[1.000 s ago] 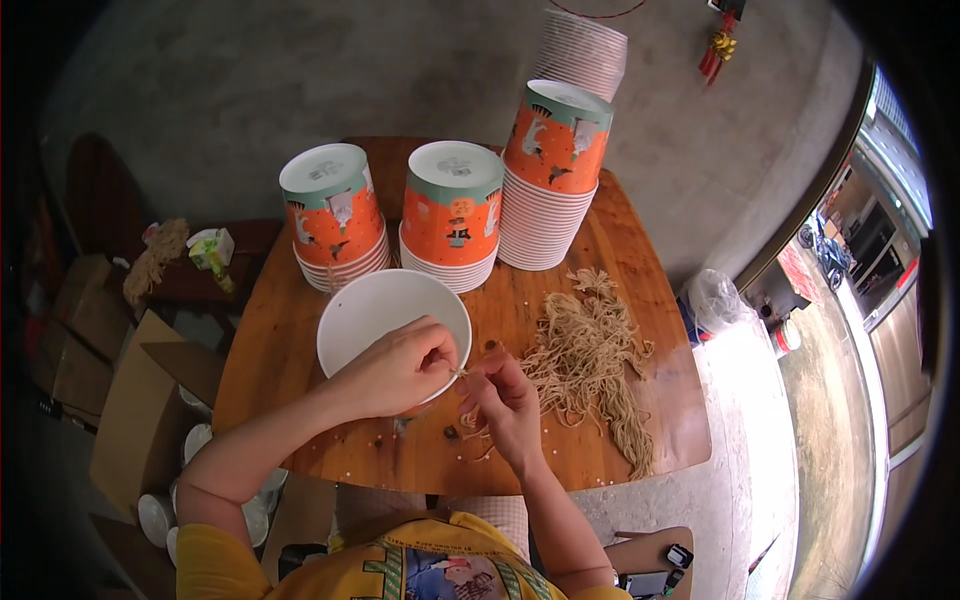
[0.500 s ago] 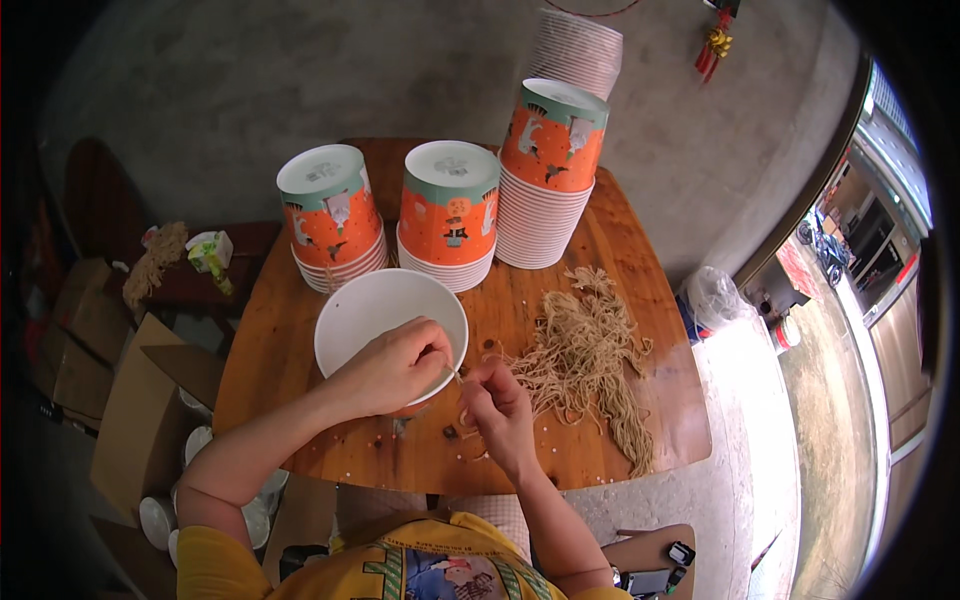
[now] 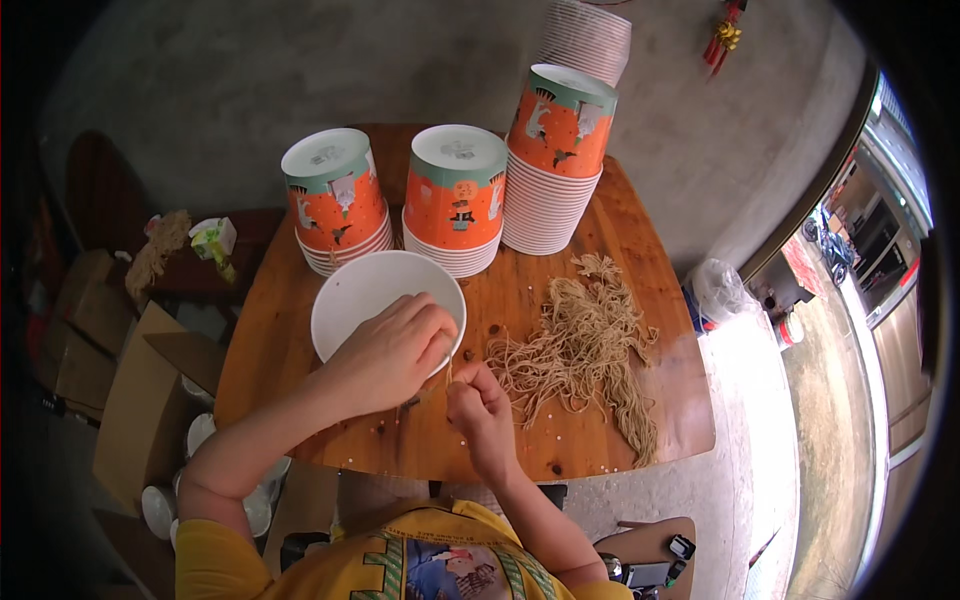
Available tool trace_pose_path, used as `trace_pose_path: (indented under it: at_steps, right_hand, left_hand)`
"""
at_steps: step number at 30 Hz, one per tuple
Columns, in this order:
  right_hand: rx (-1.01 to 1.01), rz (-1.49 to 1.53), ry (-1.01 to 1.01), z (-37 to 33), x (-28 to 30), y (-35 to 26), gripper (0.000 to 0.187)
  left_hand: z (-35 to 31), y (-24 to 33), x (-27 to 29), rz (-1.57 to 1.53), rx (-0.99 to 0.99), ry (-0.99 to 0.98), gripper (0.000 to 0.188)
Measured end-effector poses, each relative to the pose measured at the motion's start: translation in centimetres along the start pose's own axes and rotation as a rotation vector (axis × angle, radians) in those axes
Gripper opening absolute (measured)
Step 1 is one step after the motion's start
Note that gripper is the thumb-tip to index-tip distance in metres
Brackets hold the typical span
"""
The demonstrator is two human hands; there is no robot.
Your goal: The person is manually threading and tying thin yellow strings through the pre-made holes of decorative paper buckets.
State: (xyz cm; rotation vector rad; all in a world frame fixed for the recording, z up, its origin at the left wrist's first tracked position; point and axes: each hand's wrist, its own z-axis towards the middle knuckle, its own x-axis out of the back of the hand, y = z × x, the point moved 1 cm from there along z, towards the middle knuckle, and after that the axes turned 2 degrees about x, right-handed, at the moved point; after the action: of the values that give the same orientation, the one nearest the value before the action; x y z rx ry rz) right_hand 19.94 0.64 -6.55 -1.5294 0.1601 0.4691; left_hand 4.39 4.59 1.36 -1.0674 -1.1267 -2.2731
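Observation:
An open paper bucket, white inside, is tilted toward me near the table's front. My left hand reaches over its right side, its fingers curled down at the rim; the thumb side is hidden. A thin strand of tan string runs from the rim by those fingertips down to my right hand. My right hand has its thumb and forefinger pinched on the string, just outside the bucket. To the right lies a loose heap of tan strings, its near end a thick bundle.
Upside-down stacks of orange-and-green paper buckets, one left, one middle and a taller one right, stand behind on the wooden table. A cardboard box holding white buckets is at lower left. Paper scraps dot the table's front.
The string between my hands now hangs more downward from the rim. My right hand has shifted slightly left, and my left hand sits a little higher over the bucket. The view has moved slightly.

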Motion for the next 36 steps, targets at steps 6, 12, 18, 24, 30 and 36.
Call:
trace_pose_path:
  at_steps: [6, 12, 18, 24, 30, 36]
  right_hand:
    - [-0.025, -0.001, 0.037, -2.2, -1.1, -0.2, 0.008]
    - [-0.001, -0.268, -0.160, -3.9, -2.1, 1.5, 0.016]
    - [0.151, -0.527, -0.238, -4.6, -3.3, 1.6, 0.015]
    - [0.189, -0.569, -0.253, -4.5, -3.4, 2.9, 0.010]
    - [0.376, -0.747, -0.231, -3.9, -3.2, 2.2, 0.005]
    - [0.479, -0.885, -0.256, -4.1, -4.3, 2.0, 0.008]
  left_hand:
    - [-4.2, 0.7, 2.3, 0.138, -0.014, -0.064, 0.017]
    - [-7.4, 0.7, 2.1, 0.377, 0.109, 0.379, 0.023]
    - [-10.7, -0.1, -2.4, -0.811, 0.599, 0.375, 0.015]
    - [-9.6, -0.2, -3.4, -1.326, 0.848, 0.280, 0.012]
    - [-8.3, -0.4, -3.2, -1.484, 0.840, 0.357, 0.008]
    - [-8.1, -2.3, -3.0, -1.459, 0.769, 0.488, 0.012]
